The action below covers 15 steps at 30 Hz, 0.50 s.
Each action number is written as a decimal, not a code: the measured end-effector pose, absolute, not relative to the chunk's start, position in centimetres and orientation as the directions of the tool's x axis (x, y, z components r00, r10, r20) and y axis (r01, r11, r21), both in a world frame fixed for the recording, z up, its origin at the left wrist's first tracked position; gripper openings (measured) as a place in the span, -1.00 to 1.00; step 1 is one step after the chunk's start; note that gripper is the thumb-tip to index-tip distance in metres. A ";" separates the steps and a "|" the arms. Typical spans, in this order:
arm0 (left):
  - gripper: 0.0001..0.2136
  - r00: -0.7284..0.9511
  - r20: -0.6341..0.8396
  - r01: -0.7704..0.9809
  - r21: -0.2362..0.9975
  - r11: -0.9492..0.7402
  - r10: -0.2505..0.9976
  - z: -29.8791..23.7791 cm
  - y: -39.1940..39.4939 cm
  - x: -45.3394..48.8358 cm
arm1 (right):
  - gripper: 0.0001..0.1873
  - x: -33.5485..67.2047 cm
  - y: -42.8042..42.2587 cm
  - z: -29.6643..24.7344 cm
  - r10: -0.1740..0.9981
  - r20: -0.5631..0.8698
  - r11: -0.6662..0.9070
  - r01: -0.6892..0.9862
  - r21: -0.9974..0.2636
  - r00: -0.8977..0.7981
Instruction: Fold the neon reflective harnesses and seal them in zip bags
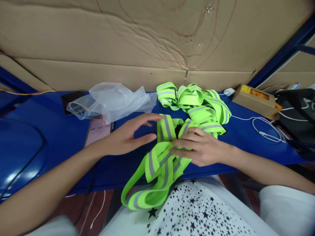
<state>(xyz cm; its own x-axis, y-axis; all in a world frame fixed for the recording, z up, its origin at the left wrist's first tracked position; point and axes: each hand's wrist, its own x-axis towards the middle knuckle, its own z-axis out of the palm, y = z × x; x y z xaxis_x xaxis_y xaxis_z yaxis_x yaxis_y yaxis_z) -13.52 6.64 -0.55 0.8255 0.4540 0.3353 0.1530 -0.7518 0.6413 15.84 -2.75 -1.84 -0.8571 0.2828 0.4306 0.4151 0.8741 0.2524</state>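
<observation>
Loose strap, position: the green strap with grey stripes (163, 172) lies in a tangled heap between the hands, partly on the blue table (115, 177), partly over its near edge.
Strap, long axis: slants from the far side toward the person and to the left, ending in a loop above the star-print garment (194, 209).
Right hand (203, 147): nearer; lies on the heap from the right, fingers bent over it. Whether they grip cannot be told.
Left hand (125, 136): left of the heap, thumb and forefinger parted, gripping nothing; forefinger tip at the strap's upper-left edge, contact uncertain.
Rolled straps (190, 96): grouped beyond the heap, toward the cardboard (110, 42).
</observation>
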 end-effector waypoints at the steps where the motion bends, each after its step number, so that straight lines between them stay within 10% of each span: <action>1: -0.51 0.851 0.311 0.162 0.610 -0.776 0.422 -0.7 6.5 -13.4 | -0.62 15.9 -2.6 -1.8 0.336 0.406 0.896 0.422 0.140 -0.850; 6: -0.53 0.903 0.213 0.278 0.372 -0.885 0.373 -1.7 6.1 -13.2 | -0.43 16.3 -2.0 -1.5 0.383 0.421 0.924 0.342 -0.171 -0.822; 11: -0.59 0.873 0.252 0.384 0.175 -0.907 0.418 -2.2 6.4 -13.4 | -0.71 16.7 -1.8 -1.4 0.475 0.562 0.858 0.497 -0.127 -0.677; 15: -0.63 0.838 0.291 0.455 0.094 -0.886 0.461 -2.3 6.7 -13.4 | -0.38 17.0 -1.4 -1.5 0.667 0.419 0.702 0.708 -0.077 -0.616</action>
<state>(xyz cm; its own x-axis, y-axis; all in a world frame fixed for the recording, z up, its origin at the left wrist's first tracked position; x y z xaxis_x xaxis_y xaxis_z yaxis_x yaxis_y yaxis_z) -13.36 6.68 -2.31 0.8383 0.4612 0.2910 0.4547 -0.8857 0.0937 16.99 -1.44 -1.46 -0.6160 0.6671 0.4190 0.7078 0.7022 -0.0775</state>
